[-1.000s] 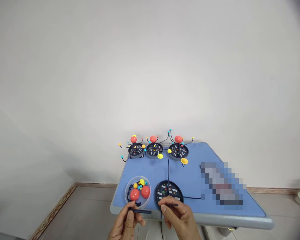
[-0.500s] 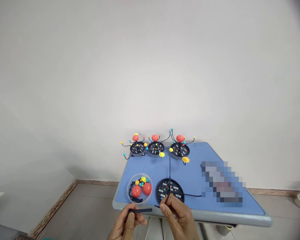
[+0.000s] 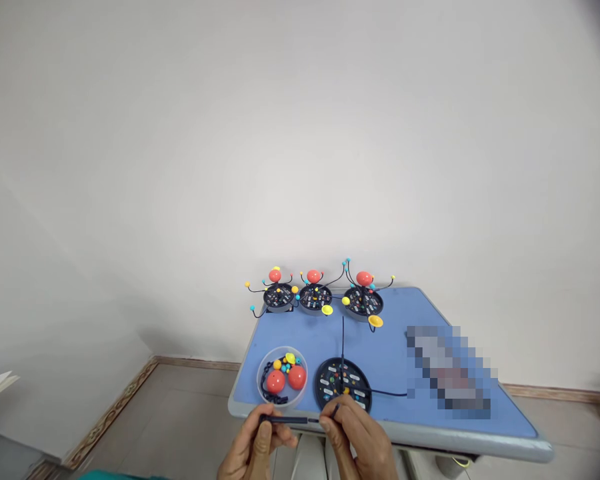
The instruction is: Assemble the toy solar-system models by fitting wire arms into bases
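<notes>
Near the table's front edge, my left hand (image 3: 255, 445) pinches a black tube (image 3: 289, 420) that points to the right. My right hand (image 3: 361, 441) grips a thin black rod (image 3: 314, 421), its tip in line with the tube's end. Whether the tip is inside the tube or only against it I cannot tell. Just beyond my right hand lies a round black base (image 3: 326, 372) printed with small planets and labels. One thin rod (image 3: 343, 337) stretches away from its middle and another rod (image 3: 393, 393) to the right; my fingers cover its near edge.
A clear round tub (image 3: 258, 387) at the left holds red balls, small coloured balls and black parts. Along the back of the blue table (image 3: 300, 337) stand three assembled solar system models (image 3: 314, 300). A blurred flat item (image 3: 447, 370) lies at the right.
My right hand has turned the thin rod level and brought its tip to the tube's end. My left hand keeps its pinch on the tube. The view has shifted slightly.
</notes>
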Motion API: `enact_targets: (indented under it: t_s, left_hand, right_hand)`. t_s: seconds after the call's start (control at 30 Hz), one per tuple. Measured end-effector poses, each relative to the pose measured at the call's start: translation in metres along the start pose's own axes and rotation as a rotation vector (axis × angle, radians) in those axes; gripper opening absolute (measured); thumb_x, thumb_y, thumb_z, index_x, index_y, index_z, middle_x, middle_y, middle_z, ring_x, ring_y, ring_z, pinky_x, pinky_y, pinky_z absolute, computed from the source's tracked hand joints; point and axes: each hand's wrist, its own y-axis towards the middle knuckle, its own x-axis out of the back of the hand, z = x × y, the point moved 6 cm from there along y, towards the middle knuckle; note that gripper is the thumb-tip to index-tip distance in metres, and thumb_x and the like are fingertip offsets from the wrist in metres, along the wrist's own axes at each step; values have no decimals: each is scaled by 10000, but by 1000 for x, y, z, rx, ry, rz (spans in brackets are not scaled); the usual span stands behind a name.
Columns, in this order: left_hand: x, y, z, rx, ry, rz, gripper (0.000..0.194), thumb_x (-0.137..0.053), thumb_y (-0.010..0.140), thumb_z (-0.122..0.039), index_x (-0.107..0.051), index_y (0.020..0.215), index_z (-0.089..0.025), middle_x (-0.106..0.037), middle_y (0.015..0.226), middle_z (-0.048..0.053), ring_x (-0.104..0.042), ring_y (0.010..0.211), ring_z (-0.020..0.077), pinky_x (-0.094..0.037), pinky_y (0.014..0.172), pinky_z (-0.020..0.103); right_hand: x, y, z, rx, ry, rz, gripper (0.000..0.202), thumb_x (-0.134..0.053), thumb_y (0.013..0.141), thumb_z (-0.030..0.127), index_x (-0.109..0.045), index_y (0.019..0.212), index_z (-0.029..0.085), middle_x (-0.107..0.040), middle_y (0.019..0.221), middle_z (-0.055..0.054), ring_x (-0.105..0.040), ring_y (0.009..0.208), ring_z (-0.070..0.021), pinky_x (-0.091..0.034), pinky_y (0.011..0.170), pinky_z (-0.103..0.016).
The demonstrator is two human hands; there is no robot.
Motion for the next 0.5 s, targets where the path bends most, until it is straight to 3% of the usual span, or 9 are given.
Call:
enact_targets:
  t_s: [0.17, 0.33, 0.5]
  left_hand:
    - [-2, -1, 0, 7, 46, 8, 353, -930, 508, -481, -814, 745, -246, -697, 518, -2, -648, 454, 156, -574, 470, 204]
    - [-1, -2, 0, -17, 68, -32, 381, -935, 489, -480, -817, 757, -237, -761, 653, 2, -658, 474, 150, -579, 472, 198]
    - [0, -2, 2, -24, 101, -41, 387, -926, 499, -493, -814, 751, -221, -747, 613, 9, -656, 454, 158, -585, 475, 206]
  right_hand:
    - [2, 1, 0, 6, 4, -4, 203, -466, 984, 139, -592, 848, 219, -614, 765, -41, -580, 672, -161, -462, 619, -253]
    - [2, 1, -2, -10, -4, 1, 203, -457, 988, 146, -586, 852, 223, -604, 761, -45, -580, 674, -169, -470, 629, -261]
    - [3, 2, -3, 4, -28, 21, 196, -465, 980, 132, -578, 847, 221, -598, 756, -35, -577, 670, -162, -467, 627, -246]
